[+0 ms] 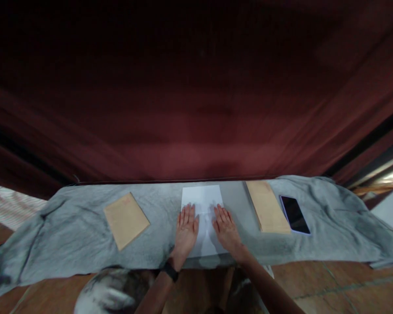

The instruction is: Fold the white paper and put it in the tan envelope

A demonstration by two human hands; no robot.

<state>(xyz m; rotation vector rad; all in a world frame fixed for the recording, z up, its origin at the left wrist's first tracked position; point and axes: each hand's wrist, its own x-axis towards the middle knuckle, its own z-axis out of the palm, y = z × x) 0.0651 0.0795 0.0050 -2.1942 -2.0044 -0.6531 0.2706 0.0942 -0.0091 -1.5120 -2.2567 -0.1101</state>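
Note:
A white sheet of paper lies in the middle of a table draped with a grey cloth. My left hand rests flat on the sheet's left side, fingers stretched out and together, with a dark band on the wrist. My right hand lies flat on the sheet's right side, fingers spread. Neither hand holds anything. The lower part of the sheet is partly covered by my hands.
A brown envelope lies to the left of the sheet, a longer brown envelope to the right. A black phone sits beside that one. A dark red curtain hangs behind the table. Tiled floor shows below.

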